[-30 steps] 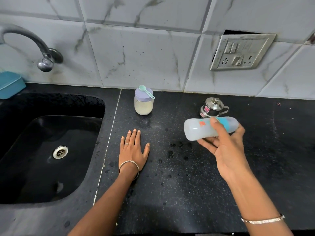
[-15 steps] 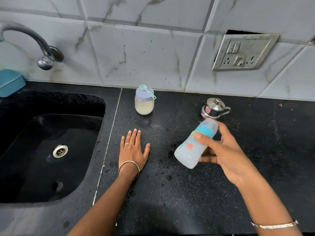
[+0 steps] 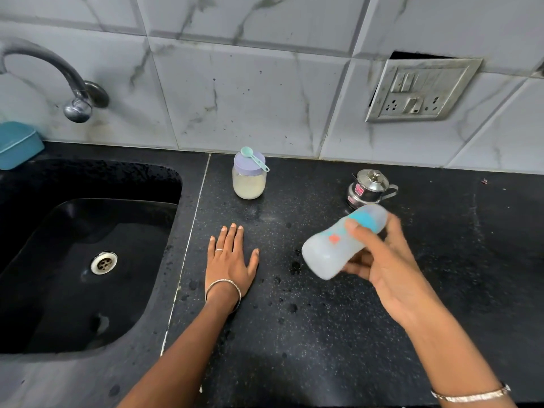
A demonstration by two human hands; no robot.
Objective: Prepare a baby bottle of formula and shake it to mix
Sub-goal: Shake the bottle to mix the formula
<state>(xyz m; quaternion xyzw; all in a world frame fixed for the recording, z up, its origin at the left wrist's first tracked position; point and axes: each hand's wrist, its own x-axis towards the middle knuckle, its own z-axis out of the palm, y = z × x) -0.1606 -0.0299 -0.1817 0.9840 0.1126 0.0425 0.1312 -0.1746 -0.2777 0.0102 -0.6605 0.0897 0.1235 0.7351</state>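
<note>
My right hand (image 3: 388, 269) grips a baby bottle (image 3: 335, 248) of cloudy white liquid with a teal collar, held above the counter and tilted, its base pointing down and left; it is motion-blurred. My left hand (image 3: 228, 260) lies flat on the black counter (image 3: 309, 334), fingers spread, holding nothing. A glass jar of pale formula powder (image 3: 249, 184) with a lilac lid stands near the wall, and a teal scoop (image 3: 253, 159) rests on the lid.
A small steel lidded pot (image 3: 368, 187) stands behind the bottle. A black sink (image 3: 88, 260) with a drain fills the left side, under a metal tap (image 3: 70, 92). A teal box (image 3: 17, 145) sits at the far left. A switch socket (image 3: 421, 89) is on the tiled wall.
The bottle swung from lying level with its base to the left down to a steep tilt, and now sits slightly higher and less steep. My left hand has stayed flat.
</note>
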